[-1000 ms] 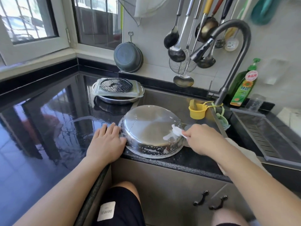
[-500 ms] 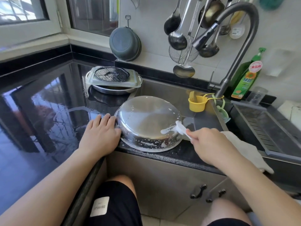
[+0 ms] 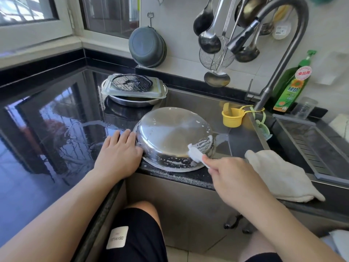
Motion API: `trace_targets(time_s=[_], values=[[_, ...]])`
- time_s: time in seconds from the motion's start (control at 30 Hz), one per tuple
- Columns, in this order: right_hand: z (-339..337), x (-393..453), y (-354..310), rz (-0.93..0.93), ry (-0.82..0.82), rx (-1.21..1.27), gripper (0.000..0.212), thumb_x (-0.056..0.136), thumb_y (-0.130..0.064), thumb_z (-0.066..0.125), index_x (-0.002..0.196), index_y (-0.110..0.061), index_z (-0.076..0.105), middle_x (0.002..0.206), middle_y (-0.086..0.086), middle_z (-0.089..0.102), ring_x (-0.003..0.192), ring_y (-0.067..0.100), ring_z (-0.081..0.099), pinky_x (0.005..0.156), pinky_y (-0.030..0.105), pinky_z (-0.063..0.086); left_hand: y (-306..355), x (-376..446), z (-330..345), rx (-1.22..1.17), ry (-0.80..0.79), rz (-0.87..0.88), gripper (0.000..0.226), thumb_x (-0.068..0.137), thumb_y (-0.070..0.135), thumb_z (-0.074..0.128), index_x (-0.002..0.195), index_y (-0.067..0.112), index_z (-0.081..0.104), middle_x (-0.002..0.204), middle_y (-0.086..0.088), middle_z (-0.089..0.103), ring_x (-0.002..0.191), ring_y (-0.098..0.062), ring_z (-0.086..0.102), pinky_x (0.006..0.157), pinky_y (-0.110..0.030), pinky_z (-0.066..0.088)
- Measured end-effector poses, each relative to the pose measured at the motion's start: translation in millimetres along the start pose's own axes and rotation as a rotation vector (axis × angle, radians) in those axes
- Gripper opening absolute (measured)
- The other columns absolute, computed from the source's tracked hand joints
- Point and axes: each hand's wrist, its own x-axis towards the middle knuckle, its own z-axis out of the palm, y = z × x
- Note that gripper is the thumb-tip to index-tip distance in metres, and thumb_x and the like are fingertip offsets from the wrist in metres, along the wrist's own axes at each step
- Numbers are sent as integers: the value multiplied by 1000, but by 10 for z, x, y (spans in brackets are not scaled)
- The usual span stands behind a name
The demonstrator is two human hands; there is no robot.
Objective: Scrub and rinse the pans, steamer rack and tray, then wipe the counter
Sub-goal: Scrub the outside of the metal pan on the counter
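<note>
A steel pan [image 3: 170, 135] lies upside down on the counter's front edge beside the sink, flecked with white foam. My left hand [image 3: 119, 154] lies flat on the black counter [image 3: 56, 129], its straight fingers pressed to the pan's left rim. My right hand [image 3: 232, 178] grips a small white brush [image 3: 195, 154] whose head touches the pan's lower right side. Behind, a second steel pan [image 3: 132, 102] carries a grey tray [image 3: 156, 92] with a dark perforated steamer rack [image 3: 131, 84] on top.
A cream cloth [image 3: 281, 176] hangs over the counter edge to the right. The sink [image 3: 241, 140] holds a yellow cup [image 3: 231, 118] under the curved faucet [image 3: 283, 57]. Green dish soap [image 3: 290, 87] stands behind. Ladles and a grey bowl [image 3: 147, 46] hang on the wall.
The brush head has slid from the pan's right side down to its lower right rim, leaving more foam. My left hand stays pressed to the pan's rim. The camera moved closer.
</note>
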Motion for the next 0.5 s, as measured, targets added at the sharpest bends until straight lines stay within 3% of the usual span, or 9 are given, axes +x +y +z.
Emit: trace_targets(time_s=[0.07, 0.23, 0.4, 0.5], values=[[-20, 8, -32, 23, -5, -67, 49, 101, -30, 46, 146, -51, 43, 97, -2, 64, 92, 27, 61, 73, 40, 53, -2, 5, 8, -5, 6, -4, 55, 88, 36, 19, 127, 10, 49, 137, -7, 51, 125, -33, 43, 106, -50, 34], [79, 11, -341, -141, 4, -65, 50, 101, -25, 46, 148, -44, 41, 107, -2, 64, 98, 29, 62, 73, 40, 51, 9, 6, -16, -3, 9, 9, 54, 87, 37, 16, 119, 10, 50, 129, -7, 52, 119, -32, 45, 102, -48, 36], [-25, 97, -11, 92, 38, -123, 52, 102, -25, 46, 147, -51, 42, 102, 1, 68, 90, 28, 63, 73, 41, 55, 26, 4, -10, 8, 8, -5, 53, 86, 35, 17, 118, 9, 51, 129, -9, 52, 118, -34, 45, 103, -51, 35], [75, 63, -231, -94, 30, -37, 49, 102, -28, 46, 147, -48, 43, 99, -2, 65, 92, 27, 62, 74, 41, 54, 30, 3, -10, 10, 10, -10, 47, 86, 32, 21, 112, 8, 52, 126, -10, 55, 115, -36, 47, 102, -53, 37]])
